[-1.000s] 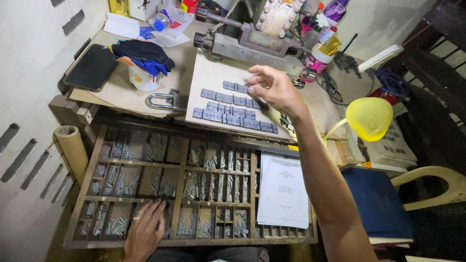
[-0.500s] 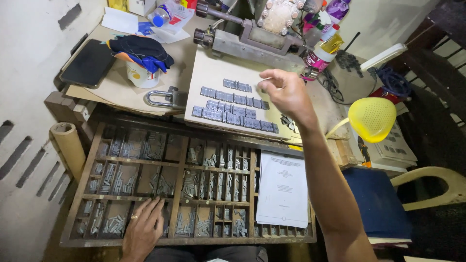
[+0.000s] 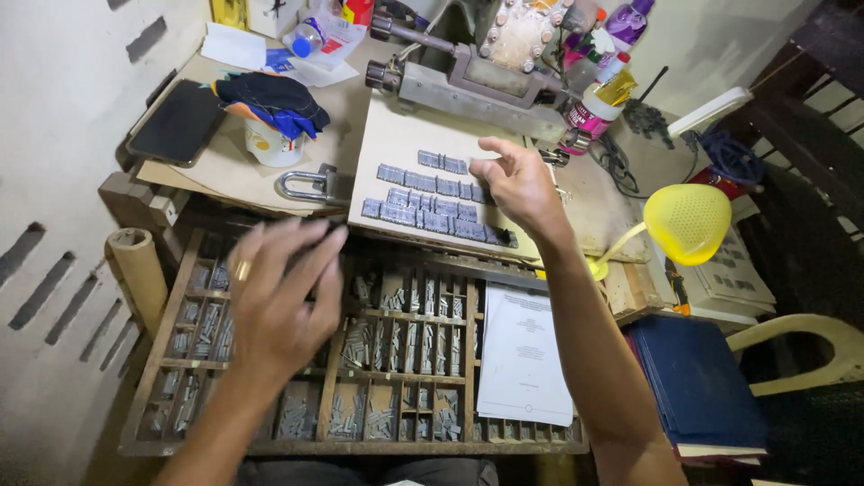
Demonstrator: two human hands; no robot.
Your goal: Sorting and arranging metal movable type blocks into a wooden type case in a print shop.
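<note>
1. The right hand (image 3: 517, 184) hovers over the right end of the rows of grey metal type blocks (image 3: 432, 202), which lie on a pale board (image 3: 396, 135) at the far middle of the bench. Its fingers are loosely curled, thumb and forefinger drawn towards each other; whether they pinch a small piece I cannot tell.
2. The left hand (image 3: 274, 301) is raised above the left half of the wooden type case (image 3: 360, 360), fingers spread and released, holding nothing. It is blurred. A ring (image 3: 241, 270) sits on one finger.
3. The type case lies nearest the person, split into many small compartments filled with grey metal sorts.
4. A white printed sheet (image 3: 524, 351) rests on the right part of the case.
5. A metal padlock (image 3: 306, 184) lies just left of the board.
6. Further left stands a white cup (image 3: 270, 144) with a dark blue cloth (image 3: 270, 94) draped over it, and beside that a black phone (image 3: 178, 121).
7. A grey metal machine (image 3: 477, 81) sits at the far edge, beyond the board.
8. To the right is a yellow strainer-like shade (image 3: 688, 220); near it, lower right, lies a dark blue book (image 3: 697, 382).
9. A cardboard tube (image 3: 139, 270) stands at the case's left edge.
</note>
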